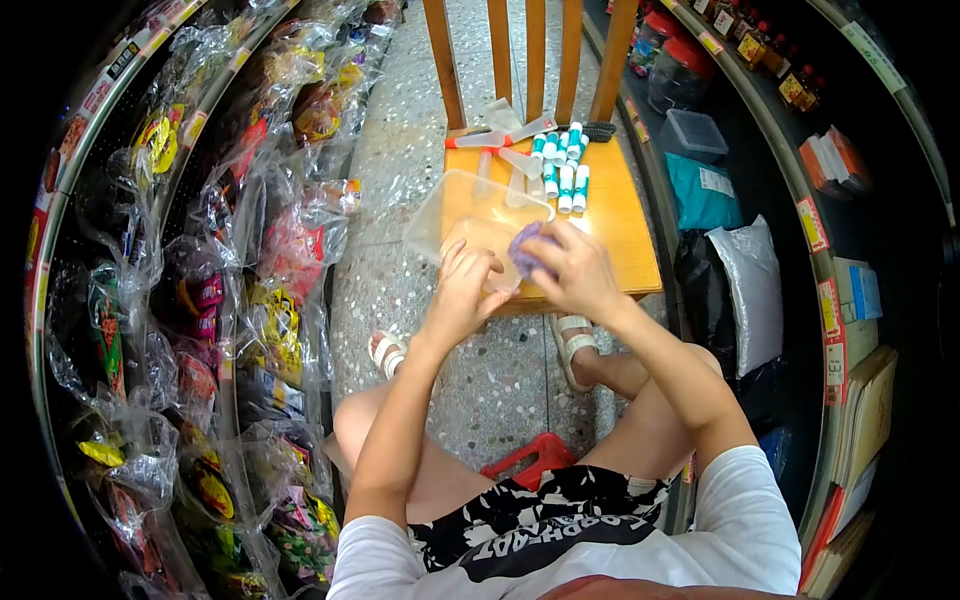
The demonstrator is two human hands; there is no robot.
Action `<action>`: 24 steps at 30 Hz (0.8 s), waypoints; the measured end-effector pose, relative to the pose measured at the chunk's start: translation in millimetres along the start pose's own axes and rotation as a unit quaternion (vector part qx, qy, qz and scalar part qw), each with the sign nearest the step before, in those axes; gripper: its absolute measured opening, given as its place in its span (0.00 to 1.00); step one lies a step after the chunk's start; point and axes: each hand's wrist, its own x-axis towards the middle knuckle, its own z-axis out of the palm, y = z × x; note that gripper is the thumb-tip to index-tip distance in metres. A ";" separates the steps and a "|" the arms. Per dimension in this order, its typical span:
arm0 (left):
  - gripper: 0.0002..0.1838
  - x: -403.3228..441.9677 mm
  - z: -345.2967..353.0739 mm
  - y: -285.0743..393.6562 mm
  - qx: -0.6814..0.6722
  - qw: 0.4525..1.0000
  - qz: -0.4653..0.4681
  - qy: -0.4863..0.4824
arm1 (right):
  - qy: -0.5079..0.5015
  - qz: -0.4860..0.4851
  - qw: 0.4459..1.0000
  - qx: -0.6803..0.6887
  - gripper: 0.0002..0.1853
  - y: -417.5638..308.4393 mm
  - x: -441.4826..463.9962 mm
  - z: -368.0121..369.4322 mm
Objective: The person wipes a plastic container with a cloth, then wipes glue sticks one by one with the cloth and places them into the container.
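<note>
A clear plastic box (428, 222) is tilted over the front left of the wooden chair seat (620, 240). My left hand (463, 287) grips its near side, fingers curled over the rim. In my right hand (577, 268) is a bunched purple cloth (528, 250), pressed against or held very close to the box's right side; exact contact is hard to tell. Behind the box lie several translucent tapered pieces with red-orange ends (530, 128). Several white and teal glue sticks (566, 188) stand or lie in a group to their right. A black bristly object (600, 131) sits behind them.
Shelves of plastic-wrapped snack packets (290, 240) line the left. On the right shelves are bottles (800, 90), a teal package (703, 190), a silver-white package (750, 290) and a clear container (694, 135). A red plastic object (535, 460) lies below, between my legs.
</note>
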 end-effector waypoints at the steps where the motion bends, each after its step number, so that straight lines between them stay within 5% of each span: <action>1: 0.26 2.5 -2.3 4.3 -0.017 1.000 -0.013 0.013 | 0.000 -0.010 1.000 0.006 0.16 -10.7 -3.8 -0.7; 5: 0.27 6.4 -3.9 2.4 -0.033 0.997 -0.040 0.059 | -0.004 -0.034 0.999 0.018 0.13 -34.0 -7.6 7.2; 11: 0.32 13.1 -4.7 13.5 0.043 0.997 0.047 0.034 | 0.000 0.014 0.997 0.075 0.13 -26.6 -5.7 7.5; 15: 0.35 17.6 -9.5 37.4 0.034 0.999 0.013 0.039 | 0.015 0.082 0.991 0.108 0.14 -22.5 -4.4 3.9; 20: 0.33 23.5 -9.2 36.8 0.041 0.996 0.030 0.078 | 0.052 0.115 0.972 0.197 0.14 -16.9 12.4 -7.1; 24: 0.25 23.6 -19.5 37.1 -0.007 0.990 0.025 0.138 | -0.026 0.181 0.934 0.306 0.15 -13.6 24.1 -18.0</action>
